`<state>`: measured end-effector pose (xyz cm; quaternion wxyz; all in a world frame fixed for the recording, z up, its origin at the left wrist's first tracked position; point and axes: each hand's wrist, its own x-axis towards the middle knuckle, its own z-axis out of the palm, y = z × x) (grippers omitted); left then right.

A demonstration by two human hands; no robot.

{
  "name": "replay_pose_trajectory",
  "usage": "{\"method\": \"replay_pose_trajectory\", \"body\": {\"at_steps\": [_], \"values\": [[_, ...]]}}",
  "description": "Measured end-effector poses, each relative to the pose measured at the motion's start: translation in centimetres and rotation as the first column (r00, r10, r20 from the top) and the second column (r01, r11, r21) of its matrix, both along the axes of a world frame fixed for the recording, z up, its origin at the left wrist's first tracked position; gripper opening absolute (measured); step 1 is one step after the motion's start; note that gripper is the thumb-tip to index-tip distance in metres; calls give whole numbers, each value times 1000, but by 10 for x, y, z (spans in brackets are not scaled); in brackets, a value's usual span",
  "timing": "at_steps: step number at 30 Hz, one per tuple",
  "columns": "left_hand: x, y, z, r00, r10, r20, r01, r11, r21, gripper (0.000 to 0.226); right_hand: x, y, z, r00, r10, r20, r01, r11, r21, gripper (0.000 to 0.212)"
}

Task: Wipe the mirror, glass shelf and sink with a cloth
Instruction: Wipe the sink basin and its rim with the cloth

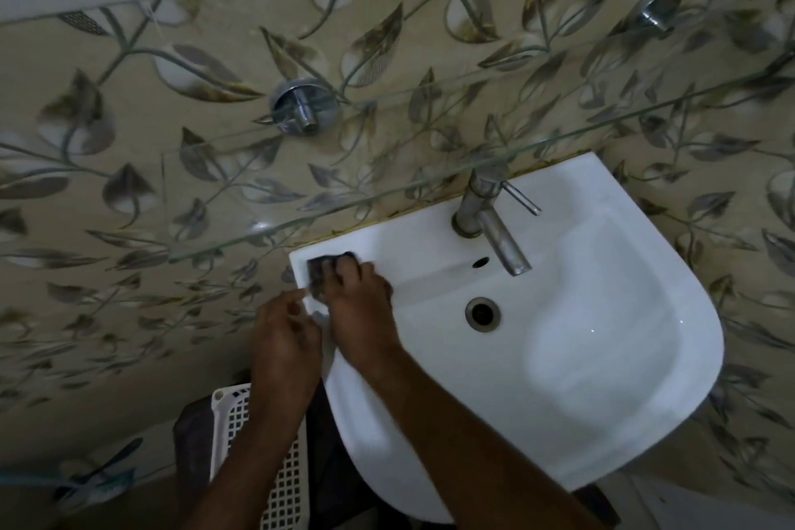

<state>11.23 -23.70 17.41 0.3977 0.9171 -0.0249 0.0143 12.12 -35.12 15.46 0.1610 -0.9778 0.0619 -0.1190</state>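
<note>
A white sink (602, 357) hangs on the patterned tile wall, with a steel tap (490, 224) at its back and a drain (482, 313) in the bowl. My right hand (361, 306) presses a dark cloth (320, 271) onto the sink's back left corner, fingers curled over it. My left hand (286, 340) rests at the sink's left rim with its fingers bent at the edge; whether it grips the rim is unclear. A glass shelf (387, 168) runs across above the sink on steel brackets (301, 103). The mirror is out of view.
A white perforated plastic basket (275, 482) stands below the sink's left side, with dark fabric beside it. A second steel bracket (656, 11) sits at the upper right. A blue-green item (103, 482) lies at the lower left.
</note>
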Motion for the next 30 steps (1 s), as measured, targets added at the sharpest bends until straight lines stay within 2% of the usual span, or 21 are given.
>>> {"method": "replay_pose_trajectory", "body": {"at_steps": [3,6,7,10,12,13,16,19,21,23,26,28,30], "values": [[-8,5,8,999,24,31,-24,1000,18,25,-15,18,-12,998,41,-49,-33,988,149,52],[-19,5,16,998,-40,54,40,999,1,26,-33,7,-18,992,102,-69,-93,989,116,47],[-22,5,13,996,-77,43,77,997,-10,29,-42,4,-20,991,127,-39,-119,980,158,45],[-30,3,1,988,-153,-27,151,987,-49,41,-76,3,-23,998,62,2,-57,906,419,36],[-37,0,-1,983,-172,-57,169,984,-54,46,-91,-6,-37,997,-16,-81,52,881,470,42],[-40,0,-1,983,-179,-51,176,983,-57,47,-98,-12,-44,984,-20,-175,106,864,492,42],[-43,2,4,977,-204,-58,200,977,-73,48,-119,-32,-59,939,12,-345,164,863,478,54],[-44,7,9,971,-218,-98,210,974,-86,47,-132,-46,-67,881,-123,-458,308,883,354,47],[-45,10,10,971,-219,-92,212,974,-85,45,-126,-39,-63,843,-203,-498,417,831,368,42],[-47,14,9,972,-219,-85,213,974,-81,43,-108,-21,-52,885,-191,-424,406,763,504,40],[-52,18,8,969,-231,-89,224,971,-81,42,-79,8,-38,962,-120,-244,251,739,625,49],[-54,19,9,967,-232,-102,224,971,-82,40,-71,11,-31,977,-110,-184,205,738,643,48],[-55,19,9,965,-234,-117,224,970,-93,40,-75,6,-30,971,-104,-215,221,736,640,40]]}}
